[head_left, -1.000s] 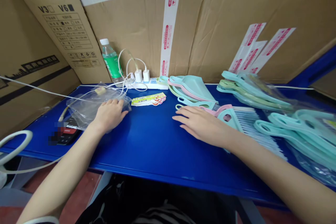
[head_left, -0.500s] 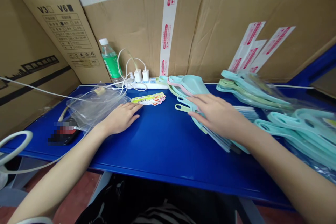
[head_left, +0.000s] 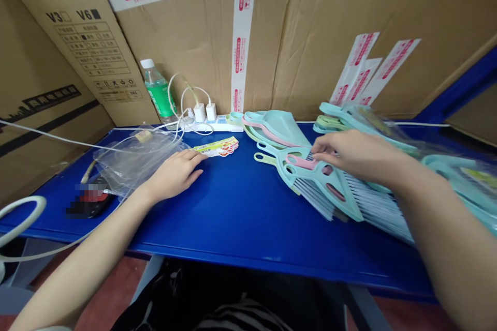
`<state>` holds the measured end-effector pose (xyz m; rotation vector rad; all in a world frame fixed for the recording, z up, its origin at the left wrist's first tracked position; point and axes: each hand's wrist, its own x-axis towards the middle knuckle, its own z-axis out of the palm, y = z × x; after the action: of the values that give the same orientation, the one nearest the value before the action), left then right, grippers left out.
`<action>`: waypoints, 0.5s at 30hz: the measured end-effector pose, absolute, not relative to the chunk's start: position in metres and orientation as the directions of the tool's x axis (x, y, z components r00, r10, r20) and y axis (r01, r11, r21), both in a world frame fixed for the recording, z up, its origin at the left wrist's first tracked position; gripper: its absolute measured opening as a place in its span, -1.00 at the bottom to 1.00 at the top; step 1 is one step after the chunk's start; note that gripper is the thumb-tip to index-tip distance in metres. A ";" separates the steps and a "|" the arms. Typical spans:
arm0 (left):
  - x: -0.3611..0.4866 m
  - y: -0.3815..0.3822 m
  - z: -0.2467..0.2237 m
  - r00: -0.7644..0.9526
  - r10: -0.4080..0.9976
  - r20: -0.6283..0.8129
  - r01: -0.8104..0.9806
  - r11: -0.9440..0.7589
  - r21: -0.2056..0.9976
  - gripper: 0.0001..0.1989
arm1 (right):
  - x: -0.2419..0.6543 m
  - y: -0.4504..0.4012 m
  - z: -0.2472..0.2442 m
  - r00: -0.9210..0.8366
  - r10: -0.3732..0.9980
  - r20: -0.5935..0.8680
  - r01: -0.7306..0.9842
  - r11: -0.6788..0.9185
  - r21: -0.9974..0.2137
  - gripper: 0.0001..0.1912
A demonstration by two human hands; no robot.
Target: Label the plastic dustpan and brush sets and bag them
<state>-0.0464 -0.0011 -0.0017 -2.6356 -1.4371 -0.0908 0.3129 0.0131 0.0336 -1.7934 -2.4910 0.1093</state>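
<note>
My left hand lies palm down on the blue table, fingers stretched out and touching the end of a small stack of printed cards. My right hand is over the pile of brushes and dustpans with its fingers loosely bent. A gap shows between thumb and forefinger, and I see nothing held. Beneath it lie a mint dustpan, a pink brush handle and grey brush bristles. Behind these rests another mint dustpan with a pink handle against it.
Clear plastic bags and a dark phone-like object, partly blurred, lie at the left. A green-labelled bottle and a power strip with white chargers stand at the back. Wrapped dustpans lie at the right. Cardboard boxes wall the back.
My right hand has moved to the right, and its fingers have bent. The pink handle and front mint dustpan now show uncovered. My left hand stays on the cards.
</note>
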 end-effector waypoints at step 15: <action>0.025 0.007 0.015 0.754 0.576 0.318 0.654 -0.608 -0.449 -0.75 | 0.295 -0.007 0.044 -0.459 0.875 -0.154 0.886 0.437 -0.158 -0.81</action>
<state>0.0253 0.0072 0.0146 -2.3988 -0.9227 -0.1893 0.2953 -0.0069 0.0438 -1.6579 -2.7036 0.3450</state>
